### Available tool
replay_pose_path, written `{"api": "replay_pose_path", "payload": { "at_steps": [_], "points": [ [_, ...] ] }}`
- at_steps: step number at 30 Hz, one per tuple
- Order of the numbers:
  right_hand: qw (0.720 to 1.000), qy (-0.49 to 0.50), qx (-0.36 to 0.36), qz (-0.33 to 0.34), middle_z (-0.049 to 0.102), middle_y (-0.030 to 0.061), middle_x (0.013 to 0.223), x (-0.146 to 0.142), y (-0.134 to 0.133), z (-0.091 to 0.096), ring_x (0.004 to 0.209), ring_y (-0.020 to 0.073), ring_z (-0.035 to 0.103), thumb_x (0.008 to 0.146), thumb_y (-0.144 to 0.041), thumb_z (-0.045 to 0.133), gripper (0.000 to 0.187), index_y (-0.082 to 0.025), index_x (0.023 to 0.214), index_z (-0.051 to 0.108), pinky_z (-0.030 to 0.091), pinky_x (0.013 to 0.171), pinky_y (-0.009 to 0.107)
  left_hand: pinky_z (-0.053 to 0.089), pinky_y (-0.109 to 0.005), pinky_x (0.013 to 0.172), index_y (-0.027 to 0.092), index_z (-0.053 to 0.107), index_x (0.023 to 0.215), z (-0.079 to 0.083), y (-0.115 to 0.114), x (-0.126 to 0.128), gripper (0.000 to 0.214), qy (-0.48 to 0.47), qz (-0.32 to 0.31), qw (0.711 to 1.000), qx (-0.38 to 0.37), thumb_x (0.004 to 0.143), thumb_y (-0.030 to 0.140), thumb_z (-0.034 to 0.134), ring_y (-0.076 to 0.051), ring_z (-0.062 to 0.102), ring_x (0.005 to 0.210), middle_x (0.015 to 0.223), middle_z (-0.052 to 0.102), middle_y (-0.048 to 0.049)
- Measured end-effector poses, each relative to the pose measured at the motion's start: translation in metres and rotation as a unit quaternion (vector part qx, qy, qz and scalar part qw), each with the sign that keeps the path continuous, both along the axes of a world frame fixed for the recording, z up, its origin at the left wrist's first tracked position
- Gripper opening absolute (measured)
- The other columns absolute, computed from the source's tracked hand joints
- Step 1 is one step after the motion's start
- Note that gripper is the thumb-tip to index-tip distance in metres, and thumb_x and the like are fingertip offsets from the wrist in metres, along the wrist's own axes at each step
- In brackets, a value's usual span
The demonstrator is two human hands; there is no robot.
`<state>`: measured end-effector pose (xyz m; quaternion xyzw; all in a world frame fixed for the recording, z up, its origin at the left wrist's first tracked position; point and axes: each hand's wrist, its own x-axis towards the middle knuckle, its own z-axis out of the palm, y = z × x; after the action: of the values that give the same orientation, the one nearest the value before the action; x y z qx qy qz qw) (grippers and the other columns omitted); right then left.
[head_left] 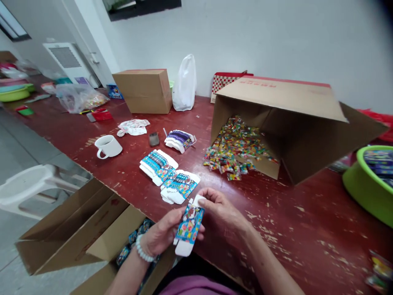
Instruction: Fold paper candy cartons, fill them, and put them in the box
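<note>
A small blue candy box (189,223) with printed colourful pictures is held between my two hands, its white end flaps standing out at top and bottom. My left hand (167,229), a beaded bracelet at its wrist, grips the box from the left side. At the top white flap, my right hand (219,207) pinches with thumb and fingers. Just beyond lie two fanned stacks of flat blue cartons (158,164) and a purple stack (179,139). Wrapped candies (236,143) spill from a cardboard box (276,98) tipped on its side.
On the red table (260,229) stand a white mug (108,146), a closed carton (144,91) and a white plastic bag (184,84). A green basin (368,188) is at right. Below the table edge, an open carton (116,229) holds blue boxes, beside a white stool (33,184).
</note>
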<state>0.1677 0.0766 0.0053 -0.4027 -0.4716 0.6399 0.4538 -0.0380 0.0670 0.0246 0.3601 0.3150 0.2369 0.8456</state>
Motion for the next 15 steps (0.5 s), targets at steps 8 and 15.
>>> {"api": "replay_pose_path", "payload": {
  "at_steps": [8,15],
  "points": [
    [0.995,0.080,-0.050,0.027,0.059,-0.0020,0.076,0.003,-0.025,0.017,0.052,0.0071,0.047,0.083,-0.045,0.068,0.030,-0.019,0.096,0.060,0.035,0.046,0.018,0.054,-0.030,0.062,0.012,0.065,0.106,-0.007,-0.021,0.030,0.062,-0.070,-0.053,0.994,-0.066,0.061,0.051,0.083,-0.025,0.071,0.069,0.086,0.070,-0.0120],
    [0.998,0.055,-0.012,0.019,0.064,0.0017,0.096,0.001,-0.040,0.025,0.065,0.0094,0.059,0.077,-0.034,0.076,0.047,-0.023,0.119,0.057,0.046,0.060,0.022,0.051,-0.024,0.052,0.011,0.068,0.085,0.003,-0.017,0.032,0.044,-0.027,0.009,1.000,-0.006,0.064,0.046,0.083,-0.018,0.068,0.056,0.074,0.068,-0.0073]
  ]
}}
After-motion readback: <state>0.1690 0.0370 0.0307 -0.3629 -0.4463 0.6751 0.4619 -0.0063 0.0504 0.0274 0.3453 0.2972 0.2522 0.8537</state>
